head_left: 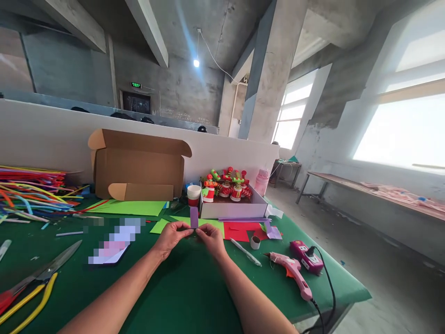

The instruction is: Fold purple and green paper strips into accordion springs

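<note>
Both my hands meet over the middle of the green table (181, 287). My left hand (171, 237) and my right hand (211, 239) pinch the lower end of a small purple paper strip (193, 216) that stands upright between them. The fingers of both hands are closed on it. Just beyond the strip stands a paper cup with a red band (193, 195). Green paper sheets (163, 226) and a red sheet (239, 230) lie under and behind the hands.
A pink glue gun (291, 272) with a black cord lies at the right, near a pink box (308, 256). A white box of red-and-green craft figures (231, 197), an open cardboard box (137, 169), coloured pipe cleaners (31, 190), large scissors (41, 273) and a glue stick (246, 252) surround them.
</note>
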The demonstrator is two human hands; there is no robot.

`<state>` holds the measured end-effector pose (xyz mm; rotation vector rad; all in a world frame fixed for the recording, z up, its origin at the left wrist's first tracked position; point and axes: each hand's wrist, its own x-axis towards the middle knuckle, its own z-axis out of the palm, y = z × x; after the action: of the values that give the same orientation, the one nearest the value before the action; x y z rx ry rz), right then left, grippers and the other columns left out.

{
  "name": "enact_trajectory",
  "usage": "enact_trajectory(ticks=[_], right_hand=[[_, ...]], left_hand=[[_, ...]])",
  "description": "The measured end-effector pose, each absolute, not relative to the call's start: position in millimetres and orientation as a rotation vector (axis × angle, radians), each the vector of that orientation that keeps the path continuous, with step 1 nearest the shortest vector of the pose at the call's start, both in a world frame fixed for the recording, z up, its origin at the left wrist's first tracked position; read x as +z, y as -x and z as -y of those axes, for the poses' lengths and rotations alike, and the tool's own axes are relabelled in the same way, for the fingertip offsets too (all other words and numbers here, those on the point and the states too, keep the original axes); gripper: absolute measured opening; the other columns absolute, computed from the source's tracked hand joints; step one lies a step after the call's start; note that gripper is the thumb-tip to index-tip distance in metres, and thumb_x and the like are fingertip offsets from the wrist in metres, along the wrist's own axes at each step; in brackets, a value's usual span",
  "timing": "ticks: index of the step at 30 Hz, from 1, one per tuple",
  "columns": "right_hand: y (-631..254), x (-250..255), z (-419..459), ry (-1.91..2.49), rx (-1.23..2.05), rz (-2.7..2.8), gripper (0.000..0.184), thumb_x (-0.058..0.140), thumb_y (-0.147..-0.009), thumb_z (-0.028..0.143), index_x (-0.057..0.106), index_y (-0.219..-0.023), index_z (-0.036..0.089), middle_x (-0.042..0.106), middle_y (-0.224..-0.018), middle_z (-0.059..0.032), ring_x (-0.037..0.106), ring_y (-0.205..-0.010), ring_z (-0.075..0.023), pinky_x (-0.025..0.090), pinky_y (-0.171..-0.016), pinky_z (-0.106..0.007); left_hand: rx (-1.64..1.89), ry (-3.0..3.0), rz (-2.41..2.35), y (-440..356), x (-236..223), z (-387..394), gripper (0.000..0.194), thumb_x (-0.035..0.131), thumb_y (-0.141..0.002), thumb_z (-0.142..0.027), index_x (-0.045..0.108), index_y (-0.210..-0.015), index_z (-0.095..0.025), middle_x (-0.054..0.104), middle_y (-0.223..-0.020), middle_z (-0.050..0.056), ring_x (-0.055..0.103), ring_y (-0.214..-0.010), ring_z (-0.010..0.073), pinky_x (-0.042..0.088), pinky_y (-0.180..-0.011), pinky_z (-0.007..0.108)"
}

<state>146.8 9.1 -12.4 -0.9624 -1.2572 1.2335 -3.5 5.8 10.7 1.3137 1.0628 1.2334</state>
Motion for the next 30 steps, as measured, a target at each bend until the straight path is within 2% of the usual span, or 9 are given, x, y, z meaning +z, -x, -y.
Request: enact_trajectory(ticks=[8, 14, 18, 23, 26, 30], right_hand=[[-151.5, -10.6, -7.8, 1.009, 1.225, 1.360, 0.043, 0.078, -0.055, 0.054, 0.053, -0.057, 0.019, 0.049, -0.049, 0.0050, 0.048, -0.047, -0.0106, 0.036, -0.048, -0.024], [-147.8, -4.9, -5.8, 0.941, 1.200, 1.205, 0.045, 0.079, -0.053, 0.057, 0.053, -0.057, 0.021, 0.051, -0.053, 0.0038, 0.050, -0.048, -0.0125, 0.043, -0.052, -0.027], [-145.0, -7.5, -5.2, 0.908, 1.274, 1.165, 0.047, 0.081, -0.051, 0.058, 0.054, -0.057, 0.021, 0.050, -0.051, 0.0046, 0.048, -0.048, -0.0109, 0.043, -0.053, -0.026], [-146.6, -9.6, -4.8, 0.913, 1.342, 1.178, 0.042, 0.084, -0.050, 0.053, 0.062, -0.061, 0.019, 0.057, -0.056, 0.0027, 0.050, -0.053, -0.0112, 0.043, -0.058, -0.026], [-149.6, -9.1, -6.2, 0.933, 1.362, 1.187, 0.042, 0.086, -0.046, 0.049, 0.066, -0.062, 0.016, 0.062, -0.059, 0.0003, 0.054, -0.056, -0.0123, 0.044, -0.061, -0.027], [-152.2, -7.9, -8.5, 0.954, 1.359, 1.197, 0.041, 0.087, -0.043, 0.048, 0.068, -0.063, 0.016, 0.064, -0.060, -0.0009, 0.056, -0.056, -0.0137, 0.044, -0.059, -0.028]], left_hand=[[1.124, -1.365, -1.050, 7.2, 10.6, -4.6, 0.023, 0.080, -0.049, -0.037, 0.069, -0.057, -0.018, 0.064, -0.059, 0.000, 0.056, -0.062, 0.0170, 0.045, -0.065, 0.029], [1.190, -1.069, -0.862, 2.8, 3.7, -3.3, 0.043, 0.088, -0.047, -0.046, 0.066, -0.072, -0.018, 0.068, -0.069, 0.001, 0.062, -0.064, 0.0161, 0.051, -0.068, 0.032], [1.200, -1.067, -0.913, 2.1, -0.8, -4.8, 0.050, 0.091, -0.042, -0.044, 0.061, -0.074, -0.019, 0.068, -0.065, -0.001, 0.064, -0.064, 0.0178, 0.052, -0.068, 0.032], [1.187, -1.313, -1.053, 3.3, 1.5, -4.9, 0.040, 0.085, -0.047, -0.046, 0.063, -0.068, -0.019, 0.067, -0.061, -0.001, 0.063, -0.064, 0.0196, 0.048, -0.063, 0.030], [1.135, -1.498, -1.101, 2.7, 5.2, -3.2, 0.037, 0.083, -0.049, -0.049, 0.065, -0.061, -0.018, 0.064, -0.057, -0.001, 0.059, -0.060, 0.0183, 0.043, -0.060, 0.028], [1.100, -1.465, -1.088, 1.0, 8.0, -0.4, 0.037, 0.082, -0.049, -0.049, 0.065, -0.060, -0.018, 0.061, -0.054, -0.002, 0.054, -0.055, 0.0157, 0.039, -0.055, 0.026]])
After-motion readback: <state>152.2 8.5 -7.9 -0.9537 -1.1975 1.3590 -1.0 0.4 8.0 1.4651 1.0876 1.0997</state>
